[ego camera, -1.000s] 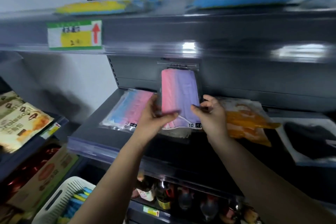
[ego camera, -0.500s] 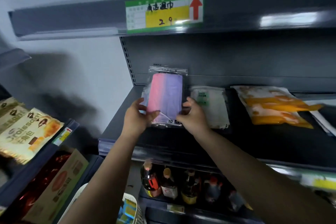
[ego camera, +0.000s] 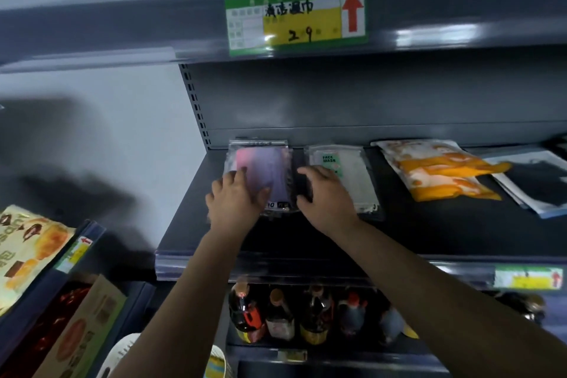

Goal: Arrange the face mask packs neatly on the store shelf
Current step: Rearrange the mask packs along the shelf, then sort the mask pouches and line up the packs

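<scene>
My left hand point(ego camera: 236, 202) lies flat on the pink-purple pack point(ego camera: 264, 172); right hand point(ego camera: 325, 193) curls at its edge, grip unclear. White pack point(ego camera: 346, 175) just right of it looks straight; orange pack point(ego camera: 435, 169) and black pack point(ego camera: 540, 184) further right look skewed, not yet fixed.

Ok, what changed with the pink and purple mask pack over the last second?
The pink and purple mask pack went from held upright to lying flat at the shelf's left end. The left hand now presses on it; the right hand is at its edge. The white face mask pack and orange pack stayed put.
</scene>
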Demonstrator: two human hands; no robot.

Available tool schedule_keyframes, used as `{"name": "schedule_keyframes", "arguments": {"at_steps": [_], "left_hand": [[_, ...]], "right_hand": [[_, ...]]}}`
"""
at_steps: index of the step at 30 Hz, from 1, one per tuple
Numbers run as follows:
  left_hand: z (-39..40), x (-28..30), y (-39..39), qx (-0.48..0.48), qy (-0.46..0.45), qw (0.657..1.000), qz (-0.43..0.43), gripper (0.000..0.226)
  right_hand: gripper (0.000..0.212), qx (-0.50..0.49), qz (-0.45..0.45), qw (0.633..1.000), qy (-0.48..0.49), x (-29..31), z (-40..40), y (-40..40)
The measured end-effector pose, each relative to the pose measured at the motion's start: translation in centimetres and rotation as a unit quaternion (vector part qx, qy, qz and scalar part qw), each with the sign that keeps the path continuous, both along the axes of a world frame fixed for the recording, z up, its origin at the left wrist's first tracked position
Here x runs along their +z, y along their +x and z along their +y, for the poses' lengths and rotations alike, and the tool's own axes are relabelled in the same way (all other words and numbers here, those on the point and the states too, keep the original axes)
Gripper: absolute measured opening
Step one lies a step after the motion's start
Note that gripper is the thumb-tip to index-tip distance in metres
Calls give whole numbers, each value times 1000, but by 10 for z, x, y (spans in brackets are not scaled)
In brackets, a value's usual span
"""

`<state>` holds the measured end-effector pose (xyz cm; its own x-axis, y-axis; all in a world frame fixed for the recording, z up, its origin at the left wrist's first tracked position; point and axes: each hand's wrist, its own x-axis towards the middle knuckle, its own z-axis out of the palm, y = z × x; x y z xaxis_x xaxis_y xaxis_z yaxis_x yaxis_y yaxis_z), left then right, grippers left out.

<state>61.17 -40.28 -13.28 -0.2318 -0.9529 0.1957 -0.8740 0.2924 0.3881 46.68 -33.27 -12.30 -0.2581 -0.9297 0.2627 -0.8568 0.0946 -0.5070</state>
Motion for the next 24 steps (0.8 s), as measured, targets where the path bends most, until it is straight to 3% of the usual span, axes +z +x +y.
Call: {"name": "schedule_keyframes", "arguments": {"at_steps": [4,8,15,24], "left_hand": [[7,7,-33,-82,-51,995,-34,68],[21,17,-79,-158,-92,979,-91,66],[69,37,-173,-257,-141,950,-113,61],[154,50,-293,-335,-159,922,-115,59]], "right_hand": [[45,-5,192,979,65,18,16,-29],[49,-59,291,949,105,30,43,-66],[41,-175,288,934,120,42,103,-130],[48,-241,281,910,184,53,196,-234]]}}
